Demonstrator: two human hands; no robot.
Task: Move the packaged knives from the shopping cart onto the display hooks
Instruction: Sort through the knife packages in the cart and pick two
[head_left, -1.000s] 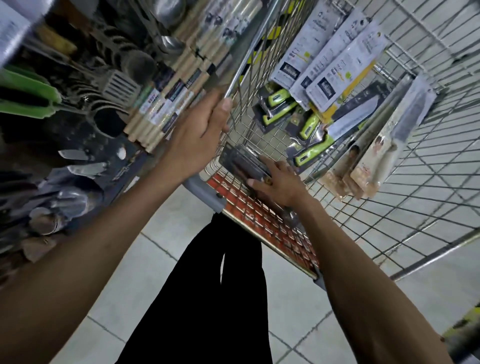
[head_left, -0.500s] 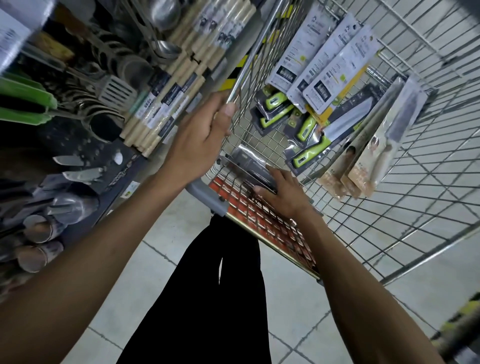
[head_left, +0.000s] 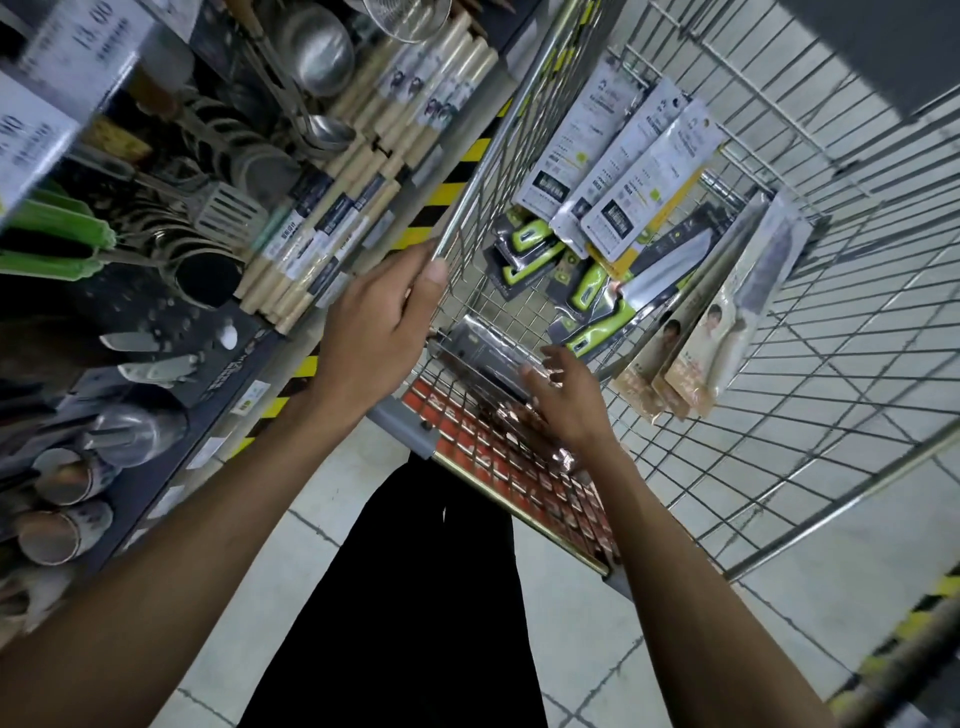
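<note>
The wire shopping cart (head_left: 810, 291) holds several packaged knives: green-handled ones (head_left: 597, 306), white-backed packs (head_left: 644, 176) leaning on the far wall, and beige packs (head_left: 727, 332) on the right. A dark flat knife package (head_left: 483, 353) lies against the near wall. My right hand (head_left: 569, 400) is inside the cart with fingers spread, fingertips at the edge of that dark package. My left hand (head_left: 374, 332) grips the cart's left rim (head_left: 493, 161).
Store shelving on the left carries wooden-handled utensils (head_left: 353, 202), ladles and slotted turners (head_left: 228, 218), steel cups (head_left: 62, 478) and displayed knives (head_left: 150, 358). The cart's red handle bar (head_left: 509, 478) is just below my right wrist. Tiled floor (head_left: 322, 519) lies below.
My right hand has lifted slightly and spread its fingers over the dark package, which has shifted a little. My left hand stays on the cart rim.
</note>
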